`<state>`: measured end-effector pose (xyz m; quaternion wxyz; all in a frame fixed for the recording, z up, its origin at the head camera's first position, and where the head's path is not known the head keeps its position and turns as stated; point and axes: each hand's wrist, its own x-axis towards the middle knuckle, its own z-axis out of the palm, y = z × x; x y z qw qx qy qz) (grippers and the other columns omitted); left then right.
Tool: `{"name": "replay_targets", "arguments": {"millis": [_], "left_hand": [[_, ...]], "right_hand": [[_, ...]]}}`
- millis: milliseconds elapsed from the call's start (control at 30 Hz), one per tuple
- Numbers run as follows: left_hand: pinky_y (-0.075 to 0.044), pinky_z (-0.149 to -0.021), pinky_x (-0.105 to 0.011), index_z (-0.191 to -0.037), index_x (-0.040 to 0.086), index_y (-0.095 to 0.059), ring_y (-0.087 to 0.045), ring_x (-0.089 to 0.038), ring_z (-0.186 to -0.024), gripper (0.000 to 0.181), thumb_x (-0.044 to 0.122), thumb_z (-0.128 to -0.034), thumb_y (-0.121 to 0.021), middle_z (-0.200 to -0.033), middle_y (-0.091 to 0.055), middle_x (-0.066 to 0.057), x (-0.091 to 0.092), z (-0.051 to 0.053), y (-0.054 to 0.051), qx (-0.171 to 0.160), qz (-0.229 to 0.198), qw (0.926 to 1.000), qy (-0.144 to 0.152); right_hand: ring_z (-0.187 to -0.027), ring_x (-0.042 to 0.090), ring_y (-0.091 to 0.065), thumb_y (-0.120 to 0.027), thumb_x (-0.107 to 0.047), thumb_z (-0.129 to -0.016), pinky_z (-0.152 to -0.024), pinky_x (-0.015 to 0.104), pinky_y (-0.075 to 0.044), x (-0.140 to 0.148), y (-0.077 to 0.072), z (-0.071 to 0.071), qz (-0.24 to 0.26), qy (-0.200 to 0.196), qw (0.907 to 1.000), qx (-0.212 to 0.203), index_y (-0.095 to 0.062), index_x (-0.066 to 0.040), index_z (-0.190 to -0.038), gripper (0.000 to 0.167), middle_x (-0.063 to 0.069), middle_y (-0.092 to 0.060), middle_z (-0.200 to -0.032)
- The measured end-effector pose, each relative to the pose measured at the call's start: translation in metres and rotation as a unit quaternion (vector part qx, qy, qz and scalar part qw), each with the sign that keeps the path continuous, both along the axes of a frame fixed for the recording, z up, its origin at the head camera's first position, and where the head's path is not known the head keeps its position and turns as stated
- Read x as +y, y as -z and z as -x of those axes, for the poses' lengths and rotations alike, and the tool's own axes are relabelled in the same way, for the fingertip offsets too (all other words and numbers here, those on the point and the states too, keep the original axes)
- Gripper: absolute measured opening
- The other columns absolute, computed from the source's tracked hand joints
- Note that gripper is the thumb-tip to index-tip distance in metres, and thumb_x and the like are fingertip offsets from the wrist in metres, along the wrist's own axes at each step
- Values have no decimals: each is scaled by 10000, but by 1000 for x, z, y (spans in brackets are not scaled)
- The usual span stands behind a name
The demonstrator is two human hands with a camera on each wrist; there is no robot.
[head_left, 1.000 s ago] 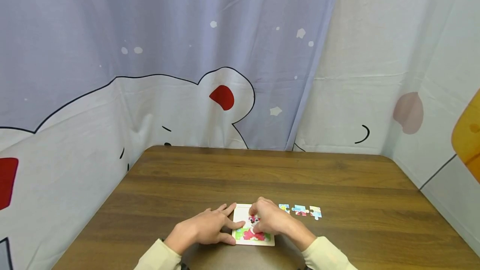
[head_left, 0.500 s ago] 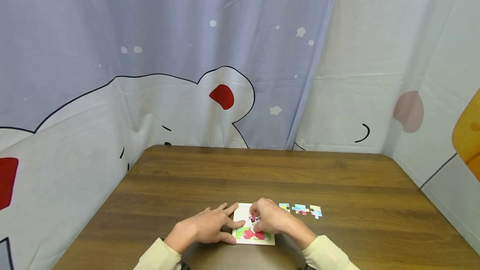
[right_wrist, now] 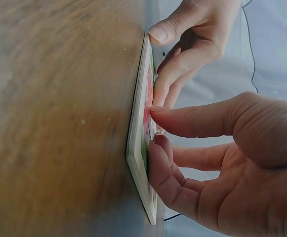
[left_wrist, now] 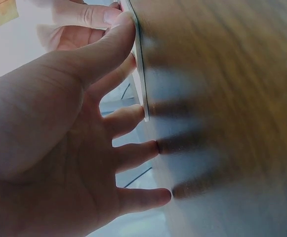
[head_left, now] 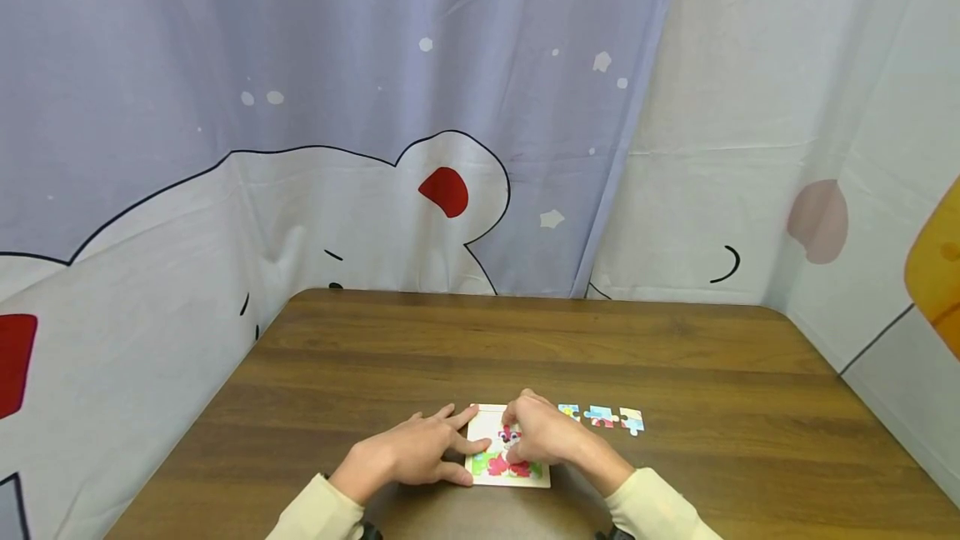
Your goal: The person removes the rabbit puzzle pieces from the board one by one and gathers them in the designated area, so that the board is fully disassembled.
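Note:
A small wooden jigsaw board (head_left: 486,418) lies flat at the table's near side, its lower part filled with a green and pink picture. My left hand (head_left: 412,450) rests at the board's left edge with fingers spread, the index fingertip on the board and the thumb at the near left corner. Over the board's right half, my right hand (head_left: 551,433) has thumb and curled fingers around a puzzle piece (head_left: 510,437) with a pink animal's face. In the right wrist view those fingertips touch the picture on the board (right_wrist: 139,163); the piece's edges are mostly hidden.
Loose puzzle pieces lie in a row right of the board: a yellow-and-blue one (head_left: 568,412), a blue-and-red one (head_left: 601,417) and a pale one (head_left: 632,420). The brown wooden table (head_left: 390,340) meets a printed curtain (head_left: 360,215) at its back and sides.
Both hands stay almost in place, the right still at the face piece. The whole view shifts very slightly.

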<state>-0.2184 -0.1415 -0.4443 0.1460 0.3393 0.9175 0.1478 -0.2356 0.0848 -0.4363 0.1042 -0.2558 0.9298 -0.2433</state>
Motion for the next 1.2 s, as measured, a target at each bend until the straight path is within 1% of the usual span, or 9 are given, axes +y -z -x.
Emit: {"name": "replay_targets", "arguments": {"millis": [200,400,567,633,767,867,1000,1067,1200], "left_hand": [[-323,-1011,-724,-1413,348,-580,-282,-450,-1441,557,482,-885,-692,-1620,-298,-71,0,0,0,-65,9,10000,-27],[-319,-1017,-722,-1416,348,-574,-285,-446,-1441,551,487,-894,-681,-1620,-294,-67,0,0,0,-88,11,9999,-47],[-320,-1016,-722,-1419,350,-571,-284,-444,-1441,550,485,-898,-678,-1622,-289,-65,1,1,-1,-95,-1,10000,-22],[-319,-1018,-721,-1421,351,-569,-281,-442,-1443,549,486,-900,-676,-1623,-286,-66,1,1,-1,-96,-7,10000,-14],[-314,-1024,-718,-1422,358,-566,-276,-437,-1447,548,489,-901,-673,-1626,-280,-60,-1,0,-2,-153,4,9999,-57],[-316,-1022,-718,-1422,362,-565,-281,-438,-1445,547,486,-901,-675,-1626,-281,-58,-2,0,-2,-185,15,9998,-81],[-323,-1020,-715,-1425,367,-560,-289,-444,-1439,549,488,-902,-673,-1625,-283,-63,0,0,-1,-174,13,9998,-32],[-325,-1016,-716,-1425,368,-561,-293,-448,-1437,552,487,-898,-676,-1624,-287,-66,0,0,-1,-163,20,9999,-12],[-326,-1009,-723,-1418,364,-571,-296,-449,-1436,558,481,-886,-693,-1620,-297,-68,1,1,-2,-138,33,9999,-21]], "right_hand": [[-886,195,-546,-854,-58,-668,-812,386,-498,1,1,0,42,-4,10000,-23,-690,-15,-979,354,54,-568,-962],[-861,170,-532,-838,-47,-669,-777,355,-482,2,2,1,156,-65,9998,-104,-667,-72,-935,317,15,-567,-937],[-904,209,-588,-848,-40,-669,-806,382,-511,3,1,3,263,-93,9995,-165,-663,-3,-1053,428,35,-620,-937],[-892,206,-594,-843,-35,-684,-791,378,-517,3,1,3,275,-105,9994,-186,-662,11,-1073,431,35,-630,-922],[-830,162,-577,-814,-19,-733,-747,346,-509,3,1,5,309,-134,9993,-169,-668,5,-1052,352,16,-624,-879],[-761,129,-564,-783,3,-764,-695,303,-498,3,2,5,441,-125,9988,-187,-673,3,-1031,288,5,-608,-835],[-619,123,-591,-722,54,-830,-563,258,-510,5,2,2,834,-52,9949,-572,-660,-12,-957,155,29,-590,-744],[-562,144,-606,-693,78,-858,-506,253,-512,6,2,1,1065,-34,9913,-775,-645,-21,-931,132,44,-582,-721],[-552,170,-625,-675,93,-870,-490,256,-520,7,2,2,1323,-82,9872,-887,-644,-14,-960,142,60,-589,-716]]}}
